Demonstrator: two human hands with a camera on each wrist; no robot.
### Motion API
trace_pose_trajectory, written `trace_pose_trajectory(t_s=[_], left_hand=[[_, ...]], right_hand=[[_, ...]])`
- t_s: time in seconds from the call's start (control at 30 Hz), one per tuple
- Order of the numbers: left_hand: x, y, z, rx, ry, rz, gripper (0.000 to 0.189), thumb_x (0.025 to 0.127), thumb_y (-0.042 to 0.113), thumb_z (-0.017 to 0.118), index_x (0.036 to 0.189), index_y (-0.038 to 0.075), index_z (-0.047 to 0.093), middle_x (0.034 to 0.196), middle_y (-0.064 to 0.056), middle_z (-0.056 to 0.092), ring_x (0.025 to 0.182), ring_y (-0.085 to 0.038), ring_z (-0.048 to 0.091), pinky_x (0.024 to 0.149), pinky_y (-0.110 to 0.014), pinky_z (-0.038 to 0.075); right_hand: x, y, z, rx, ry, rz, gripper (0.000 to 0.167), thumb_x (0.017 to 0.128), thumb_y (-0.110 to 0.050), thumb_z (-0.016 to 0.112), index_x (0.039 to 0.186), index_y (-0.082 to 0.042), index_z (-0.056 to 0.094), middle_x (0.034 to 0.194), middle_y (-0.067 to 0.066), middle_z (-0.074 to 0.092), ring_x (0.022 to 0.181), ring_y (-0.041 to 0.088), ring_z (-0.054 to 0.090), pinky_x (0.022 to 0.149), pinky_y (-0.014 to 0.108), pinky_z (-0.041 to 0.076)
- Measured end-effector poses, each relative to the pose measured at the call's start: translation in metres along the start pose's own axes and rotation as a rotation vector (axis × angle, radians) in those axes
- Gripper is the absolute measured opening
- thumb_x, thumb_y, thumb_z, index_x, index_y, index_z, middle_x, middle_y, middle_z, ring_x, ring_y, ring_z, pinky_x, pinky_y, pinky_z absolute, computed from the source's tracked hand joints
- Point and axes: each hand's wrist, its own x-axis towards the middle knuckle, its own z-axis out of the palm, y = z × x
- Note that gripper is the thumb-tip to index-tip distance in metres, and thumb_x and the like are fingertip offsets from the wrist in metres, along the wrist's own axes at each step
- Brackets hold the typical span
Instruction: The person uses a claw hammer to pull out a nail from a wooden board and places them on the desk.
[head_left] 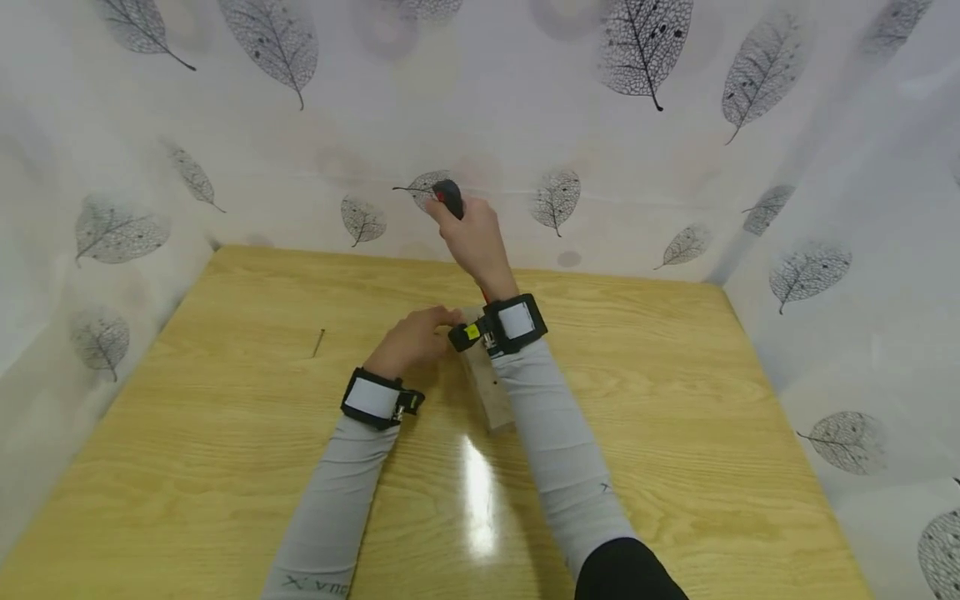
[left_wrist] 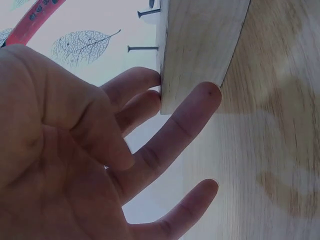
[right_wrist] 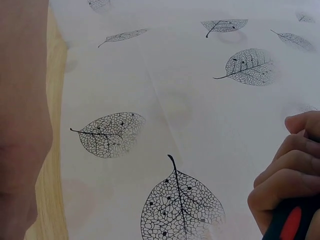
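My right hand point(head_left: 476, 237) grips the black-and-red handle point(head_left: 449, 198) of a hammer, raised above the far part of the table. Its head is hidden behind the wrist; a red stretch of the shaft point(left_wrist: 35, 19) shows in the left wrist view. My left hand point(head_left: 412, 342) rests its fingertips against the end of a pale wooden block point(head_left: 487, 392), the little finger held apart from it. Two nails, one nearer the hand point(left_wrist: 142, 48) and one farther along point(left_wrist: 148, 12), stick out of the block's face in the left wrist view.
A loose nail point(head_left: 318, 342) lies on the wood-grain table point(head_left: 225, 433), left of the left hand. Leaf-patterned white sheeting point(head_left: 480, 100) hangs behind the table and along both sides.
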Motion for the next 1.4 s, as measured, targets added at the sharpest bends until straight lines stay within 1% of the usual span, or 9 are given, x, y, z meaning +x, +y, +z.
trace_pose_trajectory(t_s=[0.2,0.37,0.47,0.6,0.7,0.83,1.03,1.23,1.4], left_hand=[[-0.002,-0.006,-0.005,-0.041,-0.012,0.005,0.044,0.100,0.017,0.059,0.143,0.009,0.059,0.150,-0.015,0.053,0.144,-0.036,0.041,0.118,-0.052,0.033],[-0.001,-0.007,-0.006,-0.050,-0.037,0.009,0.049,0.098,0.013,0.057,0.147,0.011,0.055,0.152,-0.016,0.050,0.145,-0.037,0.040,0.117,-0.053,0.033],[-0.001,-0.005,-0.007,-0.045,-0.031,0.002,0.048,0.099,0.013,0.057,0.146,0.012,0.056,0.151,-0.016,0.052,0.144,-0.036,0.042,0.117,-0.053,0.034],[-0.002,-0.003,-0.007,-0.051,-0.030,-0.003,0.042,0.104,0.021,0.055,0.145,0.011,0.058,0.149,-0.015,0.053,0.144,-0.036,0.042,0.117,-0.052,0.034],[-0.001,-0.004,-0.007,-0.058,-0.030,-0.012,0.041,0.105,0.022,0.054,0.145,0.013,0.058,0.150,-0.015,0.053,0.144,-0.035,0.042,0.118,-0.052,0.034],[-0.001,-0.006,-0.007,-0.075,-0.025,-0.019,0.043,0.101,0.014,0.057,0.144,0.014,0.059,0.149,-0.014,0.055,0.142,-0.034,0.044,0.116,-0.051,0.036],[-0.003,-0.005,-0.005,-0.092,-0.021,-0.016,0.041,0.103,0.023,0.057,0.141,0.008,0.061,0.143,-0.014,0.060,0.138,-0.033,0.049,0.114,-0.051,0.038],[-0.001,-0.005,-0.003,-0.080,-0.022,0.000,0.041,0.102,0.017,0.054,0.142,0.011,0.060,0.148,-0.013,0.055,0.142,-0.033,0.045,0.117,-0.050,0.036],[-0.002,-0.005,-0.004,-0.071,-0.007,0.011,0.040,0.104,0.019,0.050,0.142,0.012,0.060,0.152,-0.009,0.052,0.146,-0.031,0.041,0.119,-0.049,0.033]], right_hand=[[0.003,0.002,0.006,0.033,0.009,0.058,0.041,0.102,-0.038,0.062,0.073,-0.010,0.054,0.062,0.002,0.049,0.048,0.015,0.032,0.049,0.027,0.025],[0.004,0.002,0.005,0.054,0.031,0.065,0.040,0.101,-0.036,0.063,0.073,-0.009,0.054,0.062,0.002,0.049,0.048,0.016,0.031,0.049,0.027,0.023],[0.005,0.002,0.006,0.057,0.017,0.055,0.039,0.101,-0.035,0.062,0.074,-0.008,0.056,0.063,0.002,0.050,0.048,0.015,0.031,0.048,0.027,0.023],[0.007,0.002,0.009,0.045,-0.012,0.064,0.036,0.102,-0.036,0.061,0.078,-0.009,0.059,0.066,0.001,0.052,0.049,0.013,0.032,0.049,0.026,0.025],[0.008,0.002,0.010,0.057,-0.024,0.062,0.036,0.102,-0.036,0.060,0.080,-0.009,0.059,0.066,0.003,0.052,0.050,0.014,0.034,0.049,0.026,0.026],[0.008,0.002,0.011,0.120,-0.022,0.041,0.036,0.102,-0.034,0.061,0.079,-0.007,0.058,0.064,0.003,0.049,0.051,0.014,0.036,0.049,0.026,0.027],[0.007,0.003,0.008,0.239,0.019,0.010,0.032,0.101,-0.029,0.063,0.078,-0.007,0.056,0.059,-0.001,0.044,0.048,0.012,0.037,0.046,0.024,0.028],[0.002,0.005,-0.005,0.328,0.032,-0.029,0.027,0.102,-0.026,0.062,0.082,-0.008,0.057,0.058,-0.003,0.041,0.045,0.010,0.032,0.045,0.023,0.026],[-0.006,0.001,-0.010,0.398,0.057,-0.077,0.026,0.102,-0.021,0.060,0.082,-0.005,0.052,0.056,-0.004,0.038,0.044,0.009,0.027,0.044,0.023,0.022]])
